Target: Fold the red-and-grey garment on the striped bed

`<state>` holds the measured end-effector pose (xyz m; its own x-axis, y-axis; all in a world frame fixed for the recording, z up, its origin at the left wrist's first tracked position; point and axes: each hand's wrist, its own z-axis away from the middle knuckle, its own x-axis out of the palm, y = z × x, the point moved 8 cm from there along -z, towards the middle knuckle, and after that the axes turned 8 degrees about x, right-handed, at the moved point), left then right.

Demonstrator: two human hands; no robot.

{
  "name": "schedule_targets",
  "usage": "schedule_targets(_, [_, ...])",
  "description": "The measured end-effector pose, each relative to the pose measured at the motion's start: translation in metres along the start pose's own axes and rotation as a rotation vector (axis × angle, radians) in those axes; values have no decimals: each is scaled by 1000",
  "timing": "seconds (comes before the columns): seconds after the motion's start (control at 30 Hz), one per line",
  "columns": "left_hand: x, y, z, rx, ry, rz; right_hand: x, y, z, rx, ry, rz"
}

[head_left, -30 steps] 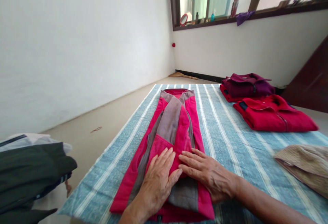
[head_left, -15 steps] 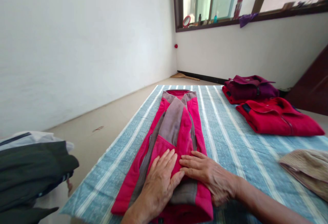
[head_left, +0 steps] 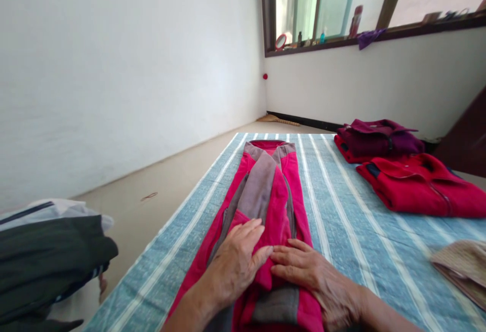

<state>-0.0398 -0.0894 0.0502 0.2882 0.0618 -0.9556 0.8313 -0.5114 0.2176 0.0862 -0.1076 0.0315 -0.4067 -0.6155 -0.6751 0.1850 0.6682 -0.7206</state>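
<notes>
Left hand (head_left: 233, 263) swung over since the earlier frame, fingers now slanting toward 1 o'clock instead of nearly straight up, right hand (head_left: 315, 281) lying just beside it with its fingertips by the left thumb. Both hands open and flat, palms down, nothing pinched or gripped, resting on a folded pink-and-grey fleece garment (head_left: 279, 205), a long narrow strip running from the hands toward 12 o'clock along the middle of a blue-striped sheet (head_left: 343, 256). Flat palms and light, even pressure best suit this soft pile: smoothing outward from the centre, no dragging, layers kept square, long edges kept parallel to the stripes. Worth watching: the grey panel (head_left: 275, 306) at 6 o'clock from the hands, where any ruck would show first. Farther off at about 2 o'clock, a red fleece jacket (head_left: 421, 185) lying folded just in front of a maroon fleece jacket (head_left: 379, 139). At 3 o'clock, a beige cloth (head_left: 461, 266) on the sheet. At 9 o'clock, a dark bundle (head_left: 49, 256) beyond the sheet's edge.
</notes>
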Motion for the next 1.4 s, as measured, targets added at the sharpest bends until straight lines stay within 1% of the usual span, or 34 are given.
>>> schedule_targets(0.07, [-2,-1,-19,76,34,-43,1,1,1,-13,-31,-15])
schedule_targets(0.13, [1,-1,-38,163,13,-73,0,2,2,-6,-45,-16])
schedule_targets(0.23, [11,0,-58,280,-88,-89,-1,4,2,-7,-43,6])
schedule_targets(0.3, [20,-2,-63,327,-174,-88,3,8,2,-17,-32,39])
schedule_targets(0.4, [37,-6,-62,346,-299,-84,13,20,2,-23,67,127])
schedule_targets(0.5, [46,-10,-59,340,-346,-89,23,29,3,-61,214,213])
schedule_targets(0.57, [48,-11,-57,340,-342,-90,25,31,3,-81,262,235])
schedule_targets(0.63, [48,-11,-57,344,-332,-87,22,27,1,-73,260,246])
schedule_targets(0.7, [48,-12,-57,348,-318,-84,15,19,-3,-58,210,256])
schedule_targets(0.8, [48,-12,-57,353,-306,-83,4,5,-9,-41,77,267])
schedule_targets(0.87, [48,-12,-57,357,-298,-78,1,-1,-11,-51,36,283])
schedule_targets(0.9, [48,-12,-57,358,-291,-75,0,-2,-12,-62,46,300])
schedule_targets(0.97, [48,-12,-57,360,-275,-64,2,0,-11,-86,118,342])
schedule_targets(1.03, [47,-12,-57,363,-257,-51,7,5,-9,-102,203,373])
schedule_targets(1.1, [47,-12,-56,364,-251,-42,12,10,-8,-115,254,381])
schedule_targets(1.13, [48,-12,-56,362,-251,-40,15,12,-8,-121,256,383])
schedule_targets(1.3, [47,-12,-56,359,-243,-31,21,16,-10,-133,177,388])
schedule_targets(1.4, [46,-11,-56,359,-243,-26,25,22,-8,-149,204,389])
